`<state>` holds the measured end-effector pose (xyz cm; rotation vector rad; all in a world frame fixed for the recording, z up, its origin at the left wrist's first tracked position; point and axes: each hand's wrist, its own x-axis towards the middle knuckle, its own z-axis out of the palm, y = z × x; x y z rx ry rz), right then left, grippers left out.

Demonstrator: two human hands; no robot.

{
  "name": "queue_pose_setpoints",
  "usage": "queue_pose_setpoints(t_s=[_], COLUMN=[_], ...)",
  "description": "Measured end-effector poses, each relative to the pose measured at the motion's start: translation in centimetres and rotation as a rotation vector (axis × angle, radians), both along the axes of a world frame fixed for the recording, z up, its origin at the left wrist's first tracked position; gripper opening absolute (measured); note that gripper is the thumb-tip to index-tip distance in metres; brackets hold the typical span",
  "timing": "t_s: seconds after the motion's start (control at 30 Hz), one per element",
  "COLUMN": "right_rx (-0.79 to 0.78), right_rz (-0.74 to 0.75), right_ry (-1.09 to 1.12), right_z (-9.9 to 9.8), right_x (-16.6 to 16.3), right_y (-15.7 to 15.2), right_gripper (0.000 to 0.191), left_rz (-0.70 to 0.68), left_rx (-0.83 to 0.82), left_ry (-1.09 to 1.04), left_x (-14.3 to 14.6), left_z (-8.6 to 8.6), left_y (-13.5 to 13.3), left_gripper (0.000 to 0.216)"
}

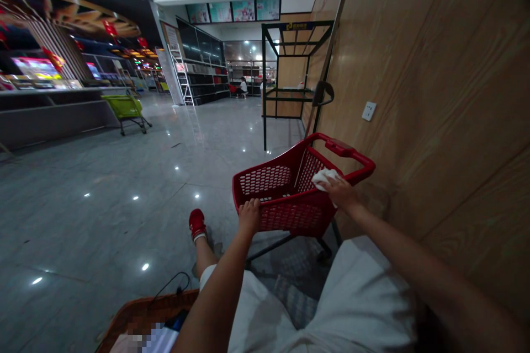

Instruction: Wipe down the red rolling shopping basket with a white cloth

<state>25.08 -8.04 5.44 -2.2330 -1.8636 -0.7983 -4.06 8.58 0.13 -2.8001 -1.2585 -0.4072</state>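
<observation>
Red shopping cart stands just ahead of both hands, between the floor's open stretch on the left and the wooden wall on the right. Its long axis runs left to right, the basket's nose leftward, the handle rightward and slightly far. The left hand grasps the near rim by the nose; the right hand, nearer the handle, clutches a bunched white cloth against the rim. The cart is plastic-looking, with perforated walls and dark legs. Beyond stands a dark metal frame; far left, a green cart.
</observation>
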Motion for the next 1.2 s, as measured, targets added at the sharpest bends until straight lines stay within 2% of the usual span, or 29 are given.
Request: queue_pose_setpoints(t_s=[0.1, 0.17, 0.37, 0.47, 0.53, 0.63, 0.8, 0.9, 0.97, 1.03, 1.2], right_rx=[0.022, 0.021, 0.064, 0.072, 0.035, -0.014, -0.023, -0.011, 0.017, 0.048, 0.059], right_rz=[-0.064, -0.063, 0.105, 0.158, 0.202, 0.212, 0.049, -0.008, -0.053, -0.084, 0.019], right_ry=[0.003, 0.022, 0.131, 0.176, 0.178, 0.154, 0.038, -0.011, -0.013, 0.009, 0.101], right_z=[0.6, -0.1, -4.3, -5.2, -5.0, -3.7, -0.3, 0.9, 0.7, -0.2, -3.5], right_x=[1.8, 0.1, -12.2, -15.7, -15.3, -11.0, -1.4, 1.2, 0.9, -0.8, -8.8], right_y=[-1.0, 0.0, 6.6, 8.6, 8.7, 6.8, 0.6, -1.6, -1.5, -0.3, 4.7], right_gripper=[0.039, 0.036, 0.033, 0.034, 0.036, 0.041, 0.039, 0.039, 0.038, 0.035, 0.032], left_rz=[0.001, 0.01, 0.023, 0.007, -0.015, -0.034, -0.036, -0.025, -0.014, -0.004, 0.018], left_rx=[-0.014, -0.019, 0.008, 0.021, 0.027, 0.03, 0.014, 0.011, 0.011, 0.013, 0.031], left_ry=[-0.017, -0.023, -0.039, -0.036, -0.027, -0.015, -0.002, -0.013, -0.02, -0.018, -0.011], left_x=[0.5, 0.8, 1.0, 0.7, 0.4, 0.0, -0.2, 0.0, 0.2, 0.5, 0.8], left_z=[-0.2, -0.2, -0.3, -0.4, -0.5, -0.4, -0.4, -0.5, -0.5, -0.4, -0.3], left_y=[-0.2, -0.4, -1.2, -1.2, -1.0, -0.3, 0.9, 1.1, 0.8, 0.4, -0.7], left_gripper=[0.024, 0.025, 0.024, 0.023, 0.022, 0.022, 0.021, 0.022, 0.022, 0.023, 0.024])
